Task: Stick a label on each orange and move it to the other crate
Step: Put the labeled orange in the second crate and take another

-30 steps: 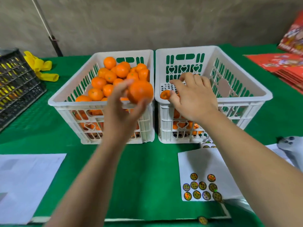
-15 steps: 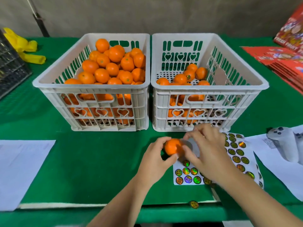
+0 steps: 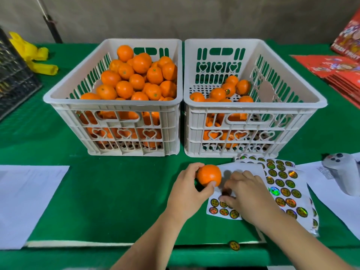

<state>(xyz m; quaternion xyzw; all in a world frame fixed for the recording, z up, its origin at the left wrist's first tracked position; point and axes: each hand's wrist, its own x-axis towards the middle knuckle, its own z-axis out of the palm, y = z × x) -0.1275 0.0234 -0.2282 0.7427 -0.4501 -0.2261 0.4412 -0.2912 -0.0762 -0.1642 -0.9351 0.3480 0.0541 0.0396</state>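
Green counter (image 3: 116, 191): round orange mandarin (image 3: 209, 175) gripped in our left hand (image 3: 188, 193).
Right hand (image 3: 246, 193) fingers (image 3: 227, 199) pinch a round foil label (image 3: 226, 192) at the mandarin's five o'clock.

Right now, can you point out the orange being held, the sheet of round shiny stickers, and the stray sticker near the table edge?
Held orange (image 3: 208, 174): head view, middle of its peel.
Sheet of round shiny stickers (image 3: 280, 184): head view, uncovered stickers.
Stray round sticker (image 3: 234, 245): head view, its centre.
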